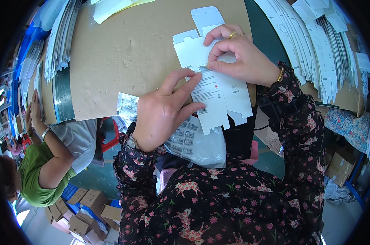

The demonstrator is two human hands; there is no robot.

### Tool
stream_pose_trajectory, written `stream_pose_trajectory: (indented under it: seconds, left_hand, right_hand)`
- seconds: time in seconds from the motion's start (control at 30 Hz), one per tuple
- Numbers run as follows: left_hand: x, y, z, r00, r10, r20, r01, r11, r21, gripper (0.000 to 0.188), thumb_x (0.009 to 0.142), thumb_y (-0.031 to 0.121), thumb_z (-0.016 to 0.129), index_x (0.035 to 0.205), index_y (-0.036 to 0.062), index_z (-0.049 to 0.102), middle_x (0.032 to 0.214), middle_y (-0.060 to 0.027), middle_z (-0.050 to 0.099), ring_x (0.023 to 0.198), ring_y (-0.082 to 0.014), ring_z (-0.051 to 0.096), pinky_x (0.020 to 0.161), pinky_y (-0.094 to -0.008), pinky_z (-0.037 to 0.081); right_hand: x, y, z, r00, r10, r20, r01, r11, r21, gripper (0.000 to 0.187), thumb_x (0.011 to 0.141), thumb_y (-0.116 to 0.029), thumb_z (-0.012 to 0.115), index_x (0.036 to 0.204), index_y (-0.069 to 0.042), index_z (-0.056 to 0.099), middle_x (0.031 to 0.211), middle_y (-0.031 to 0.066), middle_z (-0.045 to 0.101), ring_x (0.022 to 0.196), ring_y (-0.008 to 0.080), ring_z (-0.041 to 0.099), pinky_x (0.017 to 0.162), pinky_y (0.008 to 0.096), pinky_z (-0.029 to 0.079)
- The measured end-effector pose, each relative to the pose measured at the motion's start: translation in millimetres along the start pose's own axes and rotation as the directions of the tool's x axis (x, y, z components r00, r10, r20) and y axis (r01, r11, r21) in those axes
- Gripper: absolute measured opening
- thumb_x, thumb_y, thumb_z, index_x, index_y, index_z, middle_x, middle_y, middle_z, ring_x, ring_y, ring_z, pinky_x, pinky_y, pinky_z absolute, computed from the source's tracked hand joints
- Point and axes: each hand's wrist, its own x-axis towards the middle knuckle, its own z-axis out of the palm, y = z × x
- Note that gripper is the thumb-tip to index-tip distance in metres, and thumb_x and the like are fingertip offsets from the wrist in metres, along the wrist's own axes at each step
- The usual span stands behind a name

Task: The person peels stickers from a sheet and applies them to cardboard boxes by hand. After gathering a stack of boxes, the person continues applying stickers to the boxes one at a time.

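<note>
A flat, unfolded white carton (213, 94) with printed text lies at the near right part of a brown cardboard sheet. My right hand (238, 55) rests on its upper part, thumb and forefinger pinched at the edge of a small grey printed sticker (203, 68). Spread over the carton's left side, my left hand (162, 108) has its two foremost fingertips just below that sticker and its thumb lower down by a second small printed label (202, 110). Below my left hand, a clear plastic bag (193, 143) with sheets of small printed labels sits near my lap.
The brown cardboard sheet (119, 61) covers the table. Stacks of flat white cartons stand at left (62, 41) and right (307, 49). Yellow paper (115, 9) lies at the far edge. A co-worker in green (44, 173) sits at left, near open cardboard boxes (91, 200).
</note>
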Motion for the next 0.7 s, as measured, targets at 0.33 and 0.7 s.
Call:
stream_pose_trajectory:
  seconds: [0.33, 0.7]
  left_hand:
    - [-1.5, -0.7, 2.3, 1.0, -0.004, -0.018, 0.004, 1.0, -0.02, 0.049, 0.08, 0.028, 0.082, 0.124, 0.0122, 0.069, 0.126, -0.0005, 0.064, 0.071, -0.021, 0.07, 0.061, -0.0339, 0.056]
    - [-1.0, -0.9, 2.1, 1.0, -0.013, -0.024, 0.013, 1.0, -0.027, 0.047, 0.079, 0.028, 0.082, 0.122, 0.0125, 0.07, 0.125, -0.0004, 0.065, 0.071, -0.0214, 0.07, 0.062, -0.0336, 0.056]
  right_hand:
    - [0.0, 0.9, -2.7, 1.0, 0.001, 0.022, -0.001, 1.0, 0.016, 0.01, 0.088, -0.02, 0.075, 0.082, -0.011, 0.073, 0.127, 0.0004, 0.057, 0.133, 0.0231, 0.04, 0.115, 0.041, 0.03]
    - [-0.3, 1.5, -2.0, 0.999, 0.011, 0.031, -0.011, 1.0, 0.01, 0.013, 0.09, -0.021, 0.074, 0.085, -0.009, 0.073, 0.126, 0.0007, 0.056, 0.132, 0.0224, 0.04, 0.113, 0.0379, 0.033]
